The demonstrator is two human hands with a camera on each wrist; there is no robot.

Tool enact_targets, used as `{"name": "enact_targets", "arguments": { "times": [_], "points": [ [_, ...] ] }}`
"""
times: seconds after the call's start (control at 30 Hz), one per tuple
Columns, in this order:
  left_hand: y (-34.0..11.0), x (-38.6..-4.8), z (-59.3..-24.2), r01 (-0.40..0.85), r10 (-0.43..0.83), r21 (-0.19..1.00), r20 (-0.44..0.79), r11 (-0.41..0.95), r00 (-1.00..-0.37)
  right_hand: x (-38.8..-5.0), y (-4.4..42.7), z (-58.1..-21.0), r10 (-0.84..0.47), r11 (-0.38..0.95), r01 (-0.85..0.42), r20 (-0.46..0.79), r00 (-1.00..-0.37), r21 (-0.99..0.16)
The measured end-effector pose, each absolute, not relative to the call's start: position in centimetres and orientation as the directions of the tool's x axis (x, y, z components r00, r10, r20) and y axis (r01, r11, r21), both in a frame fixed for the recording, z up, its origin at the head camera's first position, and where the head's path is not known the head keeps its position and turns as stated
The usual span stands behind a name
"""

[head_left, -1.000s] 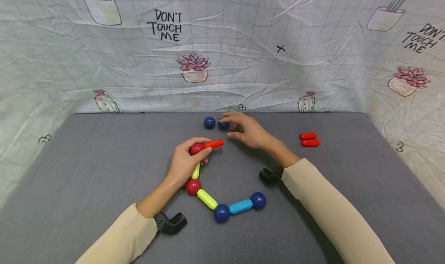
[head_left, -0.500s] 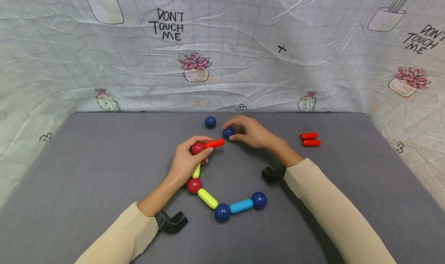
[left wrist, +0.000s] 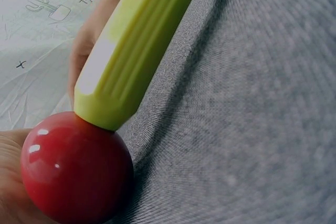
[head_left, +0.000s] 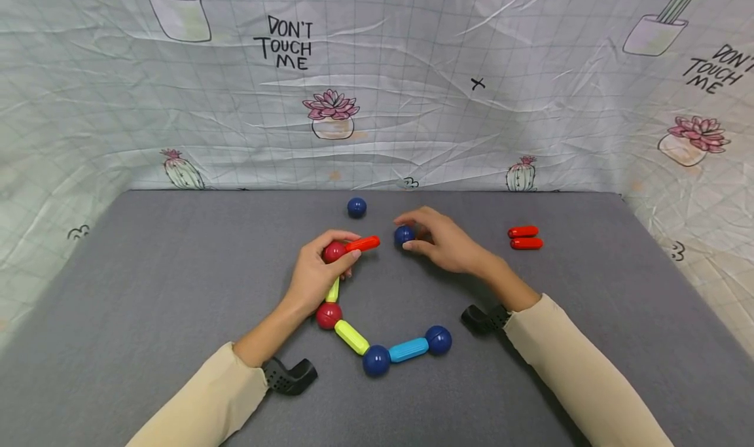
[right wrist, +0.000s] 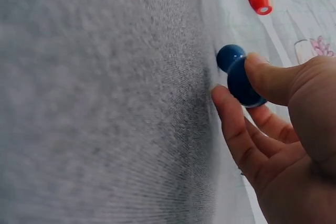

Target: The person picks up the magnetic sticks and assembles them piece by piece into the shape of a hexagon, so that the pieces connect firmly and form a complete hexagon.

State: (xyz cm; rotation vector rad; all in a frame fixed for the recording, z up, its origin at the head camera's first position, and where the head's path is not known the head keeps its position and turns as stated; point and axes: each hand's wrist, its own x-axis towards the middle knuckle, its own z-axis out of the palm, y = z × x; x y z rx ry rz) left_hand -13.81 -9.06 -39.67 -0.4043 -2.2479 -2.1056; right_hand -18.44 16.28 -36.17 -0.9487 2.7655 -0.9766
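My left hand [head_left: 312, 273] grips a red ball [head_left: 334, 251] with its thumb and fingers. A red rod [head_left: 362, 243] sticks out from that ball toward the right. Below it a joined chain lies on the table: a yellow-green rod [head_left: 332, 291], partly covered by the hand, another red ball [head_left: 328, 315], a second yellow-green rod [head_left: 352, 337], a blue ball [head_left: 376, 360], a light-blue rod [head_left: 408, 350] and an end blue ball [head_left: 438, 339]. Between thumb and fingers my right hand [head_left: 450, 244] pinches a loose blue ball [right wrist: 242, 85], right of the red rod and apart from it.
A single blue ball [head_left: 356, 207] rests near the table's back edge. Two loose red rods [head_left: 525, 237] lie side by side at the right. Behind the grey table [head_left: 200, 270] hangs a printed cloth [head_left: 424, 107]. A black wrist mount [head_left: 291, 377] juts from the left sleeve.
My right hand has closed its fingers on the blue ball at the back and brought it right and nearer to me. The left hand stays where it was, with the red ball.
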Motion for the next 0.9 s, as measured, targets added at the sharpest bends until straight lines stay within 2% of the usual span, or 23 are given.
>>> {"name": "enact_targets", "arguments": {
  "times": [0.3, 0.57, 0.9],
  "points": [
    [-9.1, -13.7, -39.7, 0.220, 0.166, 0.974, 0.208, 0.056, -0.964, -17.7, 16.5, -36.0, -0.527, 0.552, -0.489, 0.172, -0.832, -0.676],
    [-9.1, -13.7, -39.7, 0.219, 0.167, 0.974, 0.208, 0.049, -0.964, -17.6, 15.8, -35.5, -0.492, 0.584, -0.500, 0.211, -0.844, -0.640],
    [-9.1, -13.7, -39.6, 0.230, 0.169, 0.972, 0.219, 0.048, -0.961, -17.6, 14.2, -34.9, -0.519, 0.566, -0.520, 0.214, -0.828, -0.640]
  ]
}}
